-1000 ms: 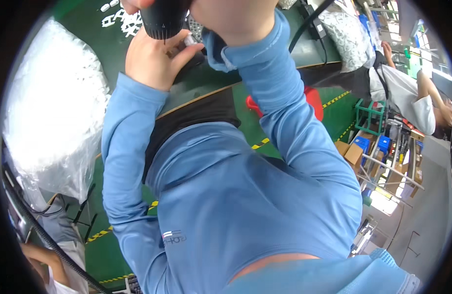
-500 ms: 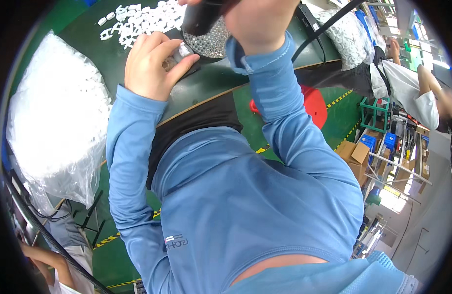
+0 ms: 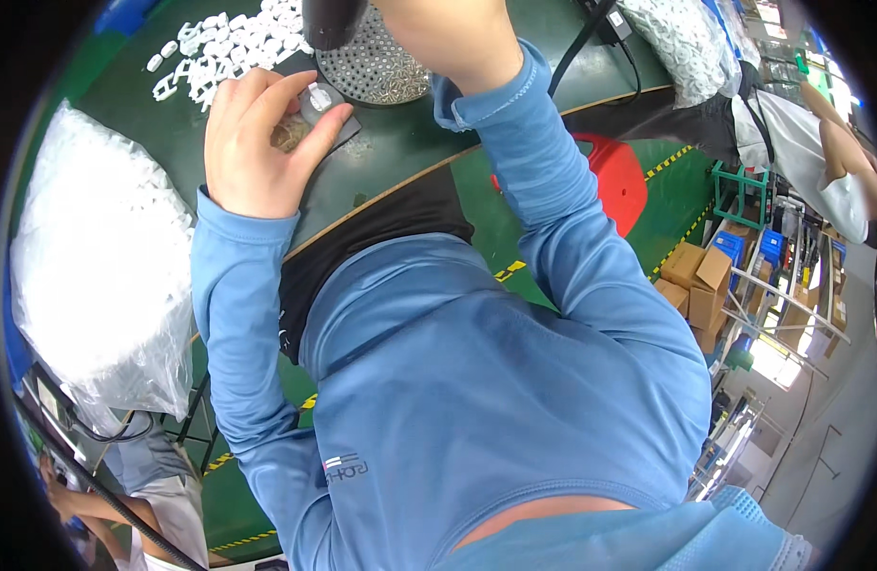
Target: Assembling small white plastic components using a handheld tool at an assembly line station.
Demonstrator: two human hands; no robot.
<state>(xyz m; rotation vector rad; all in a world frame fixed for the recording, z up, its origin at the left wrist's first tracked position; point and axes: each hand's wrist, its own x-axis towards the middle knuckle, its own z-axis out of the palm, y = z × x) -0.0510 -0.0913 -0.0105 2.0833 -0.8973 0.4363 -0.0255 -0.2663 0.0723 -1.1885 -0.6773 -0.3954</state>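
Observation:
My left hand (image 3: 257, 143) is curled on the dark green table, its thumb and forefinger round a small white plastic part (image 3: 319, 98). That part sits on a small grey round-ended holder (image 3: 335, 97). My right hand (image 3: 453, 38) is cut off by the top edge, its fingers out of sight; it is around a black cylindrical tool (image 3: 332, 21), which looks like an electric screwdriver. The tool's lower end is above the near-left rim of a round perforated tray (image 3: 357, 65). Small metal screws (image 3: 400, 81) lie heaped on the tray's right side.
Many white plastic parts (image 3: 234, 43) are spread at the far left. A large clear bag of white pieces (image 3: 100, 257) stands left, another bag (image 3: 681, 43) far right. A black cable (image 3: 576, 48) runs beside my right wrist. A red stool (image 3: 614, 186) and other people are nearby.
The view has shifted, so the table things sit further left. The black tool has moved away from over the tray's middle, uncovering the screws. My left hand stays at the white part.

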